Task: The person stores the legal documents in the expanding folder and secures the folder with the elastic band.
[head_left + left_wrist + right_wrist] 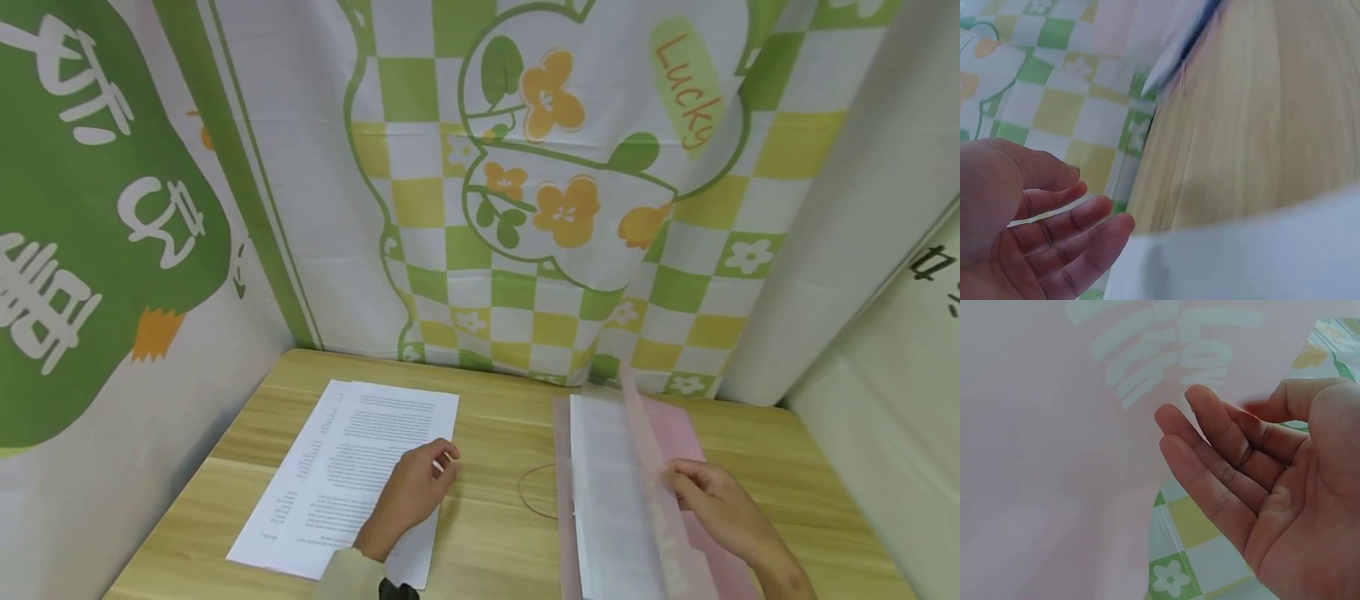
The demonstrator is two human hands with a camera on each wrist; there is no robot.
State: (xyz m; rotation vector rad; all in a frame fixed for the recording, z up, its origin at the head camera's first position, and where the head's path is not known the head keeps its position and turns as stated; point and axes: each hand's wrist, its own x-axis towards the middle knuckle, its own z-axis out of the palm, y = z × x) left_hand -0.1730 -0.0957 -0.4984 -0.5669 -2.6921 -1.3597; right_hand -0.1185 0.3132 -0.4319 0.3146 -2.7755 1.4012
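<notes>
My left hand (417, 485) hovers over the right edge of a stack of printed sheets (375, 450), its fingers loosely curved with nothing between them. In the left wrist view the same hand (1054, 219) shows its palm and bent fingers. On the right lies a pink folder (561, 467) with white pages (611, 492) inside. My right hand (716, 508) pinches the folder's translucent pink cover (652, 483) between thumb and forefinger, and the cover stands raised. Pale lettering shows on that cover in the right wrist view, where the hand's (1254, 469) other fingers lie half bent against it.
A thin cord loop (534, 492) sticks out from the folder's left side onto the wooden table (495, 450). Behind the table hangs a green and yellow checked curtain (480, 292). More printed cloth (97, 225) closes off the left side, and pale cloth (885, 400) the right.
</notes>
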